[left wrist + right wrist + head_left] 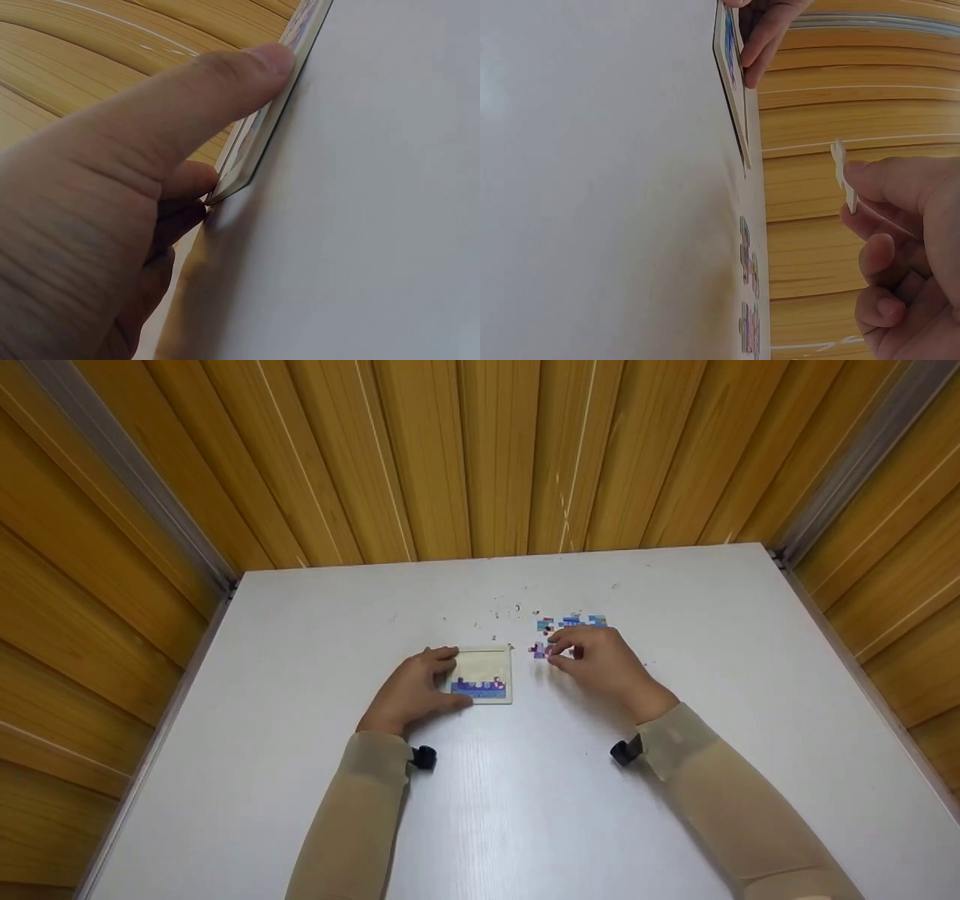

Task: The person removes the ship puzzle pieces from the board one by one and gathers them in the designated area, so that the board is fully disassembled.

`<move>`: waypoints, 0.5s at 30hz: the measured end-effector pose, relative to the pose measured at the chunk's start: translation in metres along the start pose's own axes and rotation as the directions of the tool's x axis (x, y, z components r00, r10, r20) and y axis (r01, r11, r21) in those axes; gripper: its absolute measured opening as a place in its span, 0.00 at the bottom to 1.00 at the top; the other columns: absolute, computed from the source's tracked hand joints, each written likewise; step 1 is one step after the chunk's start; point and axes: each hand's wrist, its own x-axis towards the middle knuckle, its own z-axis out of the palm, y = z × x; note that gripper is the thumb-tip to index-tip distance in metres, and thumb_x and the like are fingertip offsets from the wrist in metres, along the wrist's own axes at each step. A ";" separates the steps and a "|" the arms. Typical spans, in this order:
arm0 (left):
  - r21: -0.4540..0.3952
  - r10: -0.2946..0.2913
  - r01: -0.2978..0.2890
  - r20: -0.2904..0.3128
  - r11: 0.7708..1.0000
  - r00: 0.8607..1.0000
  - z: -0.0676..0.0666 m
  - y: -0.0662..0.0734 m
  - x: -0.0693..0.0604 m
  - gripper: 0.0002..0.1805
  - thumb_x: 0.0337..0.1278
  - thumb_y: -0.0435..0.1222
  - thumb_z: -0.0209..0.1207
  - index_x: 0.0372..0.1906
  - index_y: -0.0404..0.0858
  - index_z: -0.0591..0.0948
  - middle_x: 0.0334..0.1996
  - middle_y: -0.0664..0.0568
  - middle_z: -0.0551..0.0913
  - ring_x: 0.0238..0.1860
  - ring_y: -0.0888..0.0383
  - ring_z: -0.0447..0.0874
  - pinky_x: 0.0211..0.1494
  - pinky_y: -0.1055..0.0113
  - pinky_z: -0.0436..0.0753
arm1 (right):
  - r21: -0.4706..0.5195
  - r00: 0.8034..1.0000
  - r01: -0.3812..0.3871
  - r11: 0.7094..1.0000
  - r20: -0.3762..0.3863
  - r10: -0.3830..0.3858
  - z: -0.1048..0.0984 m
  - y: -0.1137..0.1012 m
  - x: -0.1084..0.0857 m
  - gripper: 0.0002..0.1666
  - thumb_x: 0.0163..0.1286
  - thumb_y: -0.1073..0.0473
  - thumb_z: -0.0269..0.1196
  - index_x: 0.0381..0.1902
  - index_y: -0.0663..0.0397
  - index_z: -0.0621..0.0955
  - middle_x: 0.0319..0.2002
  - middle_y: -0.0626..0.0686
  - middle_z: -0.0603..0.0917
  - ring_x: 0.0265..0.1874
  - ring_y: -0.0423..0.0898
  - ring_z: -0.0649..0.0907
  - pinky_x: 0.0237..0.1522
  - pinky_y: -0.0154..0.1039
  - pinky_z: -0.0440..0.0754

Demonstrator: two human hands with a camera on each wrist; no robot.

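Observation:
A square jigsaw puzzle tray [482,665] lies on the white table, its lower part filled with a purple and blue strip of pieces. My left hand [409,690] holds the tray's left side, thumb at the near edge and fingers at the far corner. In the left wrist view, the thumb [240,79] rests along the tray's rim [259,150]. Above the table to the right, my right hand [609,664] pinches a purple puzzle piece [539,650] between thumb and fingers. The right wrist view shows this puzzle piece [844,176] edge-on, clear of the table.
Several loose puzzle pieces [572,621] lie beyond the right hand, partly covered by it. Small dark specks are scattered over the far part of the table [337,607]. Yellow wood-look panels [495,457] stand behind the table and at both sides.

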 end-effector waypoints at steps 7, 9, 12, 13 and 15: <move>0.003 0.019 -0.020 0.008 1.000 1.000 -0.001 -0.003 0.001 0.48 0.51 0.50 0.89 0.78 0.41 0.83 0.85 0.59 0.75 0.92 0.45 0.61 0.96 0.48 0.61 | -0.010 0.999 0.019 1.000 -0.035 -0.019 -0.017 0.019 -0.011 0.08 0.76 0.62 0.76 0.50 0.51 0.96 0.61 0.55 0.94 0.45 0.50 0.87 0.48 0.35 0.84; 0.001 0.019 -0.019 0.007 1.000 1.000 -0.001 -0.003 0.002 0.48 0.51 0.50 0.88 0.78 0.41 0.83 0.85 0.60 0.75 0.92 0.45 0.61 0.96 0.48 0.61 | -0.010 0.999 0.015 1.000 -0.043 -0.016 -0.020 0.025 -0.014 0.09 0.76 0.62 0.76 0.51 0.51 0.96 0.61 0.55 0.94 0.42 0.50 0.85 0.44 0.31 0.81; -0.002 0.012 -0.012 0.005 1.000 1.000 0.000 -0.002 0.002 0.48 0.51 0.50 0.89 0.78 0.42 0.83 0.85 0.60 0.76 0.92 0.45 0.61 0.96 0.48 0.61 | -0.009 0.999 -0.024 1.000 -0.048 0.023 -0.024 0.033 -0.016 0.10 0.78 0.60 0.75 0.53 0.47 0.96 0.62 0.53 0.94 0.42 0.49 0.84 0.43 0.30 0.80; -0.005 0.007 -0.007 0.006 1.000 1.000 0.000 -0.002 0.002 0.48 0.51 0.50 0.89 0.78 0.42 0.83 0.85 0.61 0.75 0.93 0.46 0.60 0.96 0.48 0.61 | -0.007 0.998 -0.042 0.999 -0.048 0.042 -0.026 0.035 -0.017 0.10 0.78 0.59 0.75 0.53 0.46 0.96 0.63 0.52 0.93 0.43 0.49 0.84 0.43 0.30 0.80; -0.008 -0.006 0.006 0.010 1.000 1.000 0.001 -0.001 0.001 0.48 0.51 0.50 0.89 0.78 0.43 0.83 0.85 0.61 0.75 0.93 0.46 0.60 0.96 0.48 0.60 | 0.001 0.996 -0.079 0.997 -0.046 0.079 -0.028 0.040 -0.018 0.11 0.79 0.58 0.74 0.55 0.45 0.96 0.65 0.52 0.92 0.45 0.50 0.84 0.44 0.31 0.80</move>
